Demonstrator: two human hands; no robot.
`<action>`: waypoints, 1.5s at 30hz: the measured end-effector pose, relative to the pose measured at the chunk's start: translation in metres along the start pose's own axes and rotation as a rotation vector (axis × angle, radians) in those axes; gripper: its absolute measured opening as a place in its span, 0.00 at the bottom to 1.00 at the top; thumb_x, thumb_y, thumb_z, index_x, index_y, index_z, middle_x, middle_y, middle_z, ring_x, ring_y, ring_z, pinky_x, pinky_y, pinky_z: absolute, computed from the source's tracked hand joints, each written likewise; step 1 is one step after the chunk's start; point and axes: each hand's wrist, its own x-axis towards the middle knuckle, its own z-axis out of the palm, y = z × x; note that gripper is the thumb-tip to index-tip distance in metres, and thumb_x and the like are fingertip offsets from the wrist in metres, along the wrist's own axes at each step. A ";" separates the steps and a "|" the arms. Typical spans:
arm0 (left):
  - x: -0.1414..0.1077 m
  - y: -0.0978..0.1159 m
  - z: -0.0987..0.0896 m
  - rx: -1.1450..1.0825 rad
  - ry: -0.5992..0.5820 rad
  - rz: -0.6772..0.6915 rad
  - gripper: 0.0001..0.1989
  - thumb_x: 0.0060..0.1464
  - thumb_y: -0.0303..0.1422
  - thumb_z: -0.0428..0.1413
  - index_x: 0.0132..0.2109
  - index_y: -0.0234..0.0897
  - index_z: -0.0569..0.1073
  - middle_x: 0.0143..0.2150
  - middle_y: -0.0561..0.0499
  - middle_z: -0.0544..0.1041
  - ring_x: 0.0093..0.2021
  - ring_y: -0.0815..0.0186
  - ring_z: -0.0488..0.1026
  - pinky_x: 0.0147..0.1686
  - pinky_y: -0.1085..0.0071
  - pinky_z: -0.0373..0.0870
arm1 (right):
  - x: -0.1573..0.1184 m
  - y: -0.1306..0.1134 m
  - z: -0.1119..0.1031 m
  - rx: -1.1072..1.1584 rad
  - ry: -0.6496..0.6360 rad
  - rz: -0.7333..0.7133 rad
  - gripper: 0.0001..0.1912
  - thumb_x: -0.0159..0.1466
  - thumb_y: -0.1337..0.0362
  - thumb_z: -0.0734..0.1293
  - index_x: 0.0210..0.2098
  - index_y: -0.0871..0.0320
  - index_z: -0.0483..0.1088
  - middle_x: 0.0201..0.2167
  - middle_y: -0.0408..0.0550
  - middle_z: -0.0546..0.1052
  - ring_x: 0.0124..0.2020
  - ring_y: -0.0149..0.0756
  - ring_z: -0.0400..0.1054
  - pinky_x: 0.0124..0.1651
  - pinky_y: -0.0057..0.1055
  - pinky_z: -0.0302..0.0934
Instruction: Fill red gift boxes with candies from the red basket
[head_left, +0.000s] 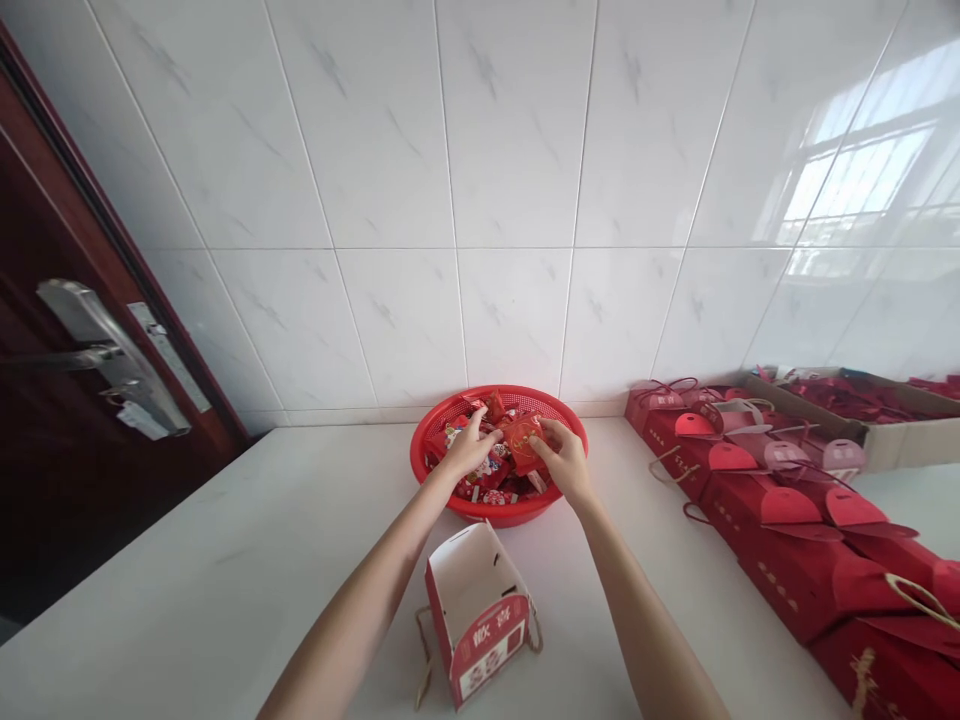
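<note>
A red plastic basket point(421, 468) against the tiled wall holds several wrapped sweets point(484, 470) in red, printed packets. My right hand point(566, 462) pinches a shiny red packet point(523, 440) with gold print, at the basket's right side. Over the sweets on the left, my left hand point(469, 450) has its thumb and forefinger apart, the thumb pointing towards that packet. Between my forearms stands a red and white gift box point(469, 585), open at the top, its white inside showing and rope handles hanging at its sides.
Rows of closed red gift boxes point(780, 560) with cord handles line the right of the white table point(300, 560). Behind them is a cardboard carton point(911, 440) with dark red items. A brown door point(75, 400) with a metal handle stands at the left.
</note>
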 end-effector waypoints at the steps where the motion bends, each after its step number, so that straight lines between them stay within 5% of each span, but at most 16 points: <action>1: 0.000 0.000 0.000 0.040 -0.003 0.014 0.32 0.61 0.38 0.52 0.70 0.39 0.54 0.48 0.44 0.81 0.48 0.57 0.79 0.49 0.65 0.71 | 0.001 0.000 0.000 0.020 -0.005 0.000 0.19 0.56 0.56 0.68 0.44 0.57 0.73 0.43 0.54 0.81 0.44 0.46 0.76 0.49 0.43 0.70; 4: -0.003 0.004 0.000 0.177 -0.024 0.053 0.25 0.60 0.33 0.52 0.63 0.37 0.64 0.44 0.45 0.82 0.43 0.59 0.79 0.43 0.66 0.72 | 0.001 -0.001 -0.001 0.057 -0.013 0.009 0.16 0.56 0.55 0.68 0.40 0.58 0.73 0.39 0.53 0.81 0.42 0.46 0.76 0.48 0.43 0.70; 7: -0.006 0.008 0.002 0.255 -0.033 0.062 0.12 0.55 0.27 0.52 0.45 0.36 0.76 0.40 0.45 0.82 0.40 0.59 0.79 0.40 0.68 0.71 | 0.002 -0.002 -0.003 0.089 0.050 0.024 0.15 0.55 0.54 0.69 0.37 0.57 0.70 0.37 0.51 0.80 0.41 0.45 0.76 0.46 0.42 0.70; 11: -0.007 0.008 0.005 0.327 -0.018 0.057 0.07 0.50 0.24 0.55 0.32 0.36 0.77 0.37 0.44 0.82 0.41 0.57 0.77 0.41 0.68 0.70 | 0.000 -0.007 -0.005 0.183 0.076 0.083 0.15 0.54 0.54 0.70 0.35 0.55 0.66 0.35 0.49 0.81 0.39 0.44 0.76 0.44 0.41 0.71; 19: -0.010 0.005 0.005 0.514 0.074 -0.105 0.16 0.52 0.27 0.56 0.48 0.35 0.77 0.55 0.35 0.76 0.55 0.48 0.73 0.49 0.61 0.69 | -0.004 -0.014 -0.004 0.251 0.118 0.166 0.15 0.52 0.57 0.70 0.35 0.54 0.65 0.32 0.44 0.80 0.35 0.41 0.75 0.40 0.37 0.70; 27: 0.002 -0.004 0.001 0.551 -0.048 -0.215 0.05 0.49 0.25 0.57 0.32 0.34 0.78 0.32 0.42 0.81 0.37 0.55 0.79 0.36 0.69 0.69 | -0.003 -0.014 -0.003 0.279 0.107 0.177 0.16 0.52 0.61 0.70 0.39 0.53 0.65 0.33 0.42 0.81 0.34 0.40 0.76 0.40 0.37 0.70; 30: 0.001 -0.006 0.002 0.558 -0.097 -0.214 0.05 0.44 0.27 0.61 0.33 0.36 0.78 0.35 0.44 0.82 0.38 0.56 0.79 0.34 0.71 0.69 | -0.003 -0.017 -0.003 0.268 0.095 0.168 0.15 0.51 0.62 0.69 0.39 0.54 0.66 0.32 0.42 0.81 0.34 0.40 0.76 0.40 0.37 0.71; 39: -0.002 -0.012 0.003 0.630 -0.071 -0.217 0.29 0.41 0.30 0.64 0.54 0.40 0.75 0.57 0.34 0.76 0.58 0.42 0.71 0.46 0.62 0.69 | -0.002 -0.012 -0.002 0.248 0.082 0.132 0.15 0.50 0.61 0.69 0.38 0.54 0.66 0.32 0.44 0.80 0.33 0.42 0.76 0.39 0.38 0.71; 45: -0.002 -0.007 0.001 0.661 -0.140 -0.216 0.21 0.44 0.29 0.62 0.49 0.36 0.77 0.52 0.33 0.78 0.53 0.44 0.75 0.44 0.62 0.70 | -0.003 -0.012 -0.002 0.237 0.066 0.117 0.15 0.50 0.60 0.69 0.38 0.53 0.67 0.32 0.45 0.81 0.34 0.42 0.76 0.40 0.39 0.71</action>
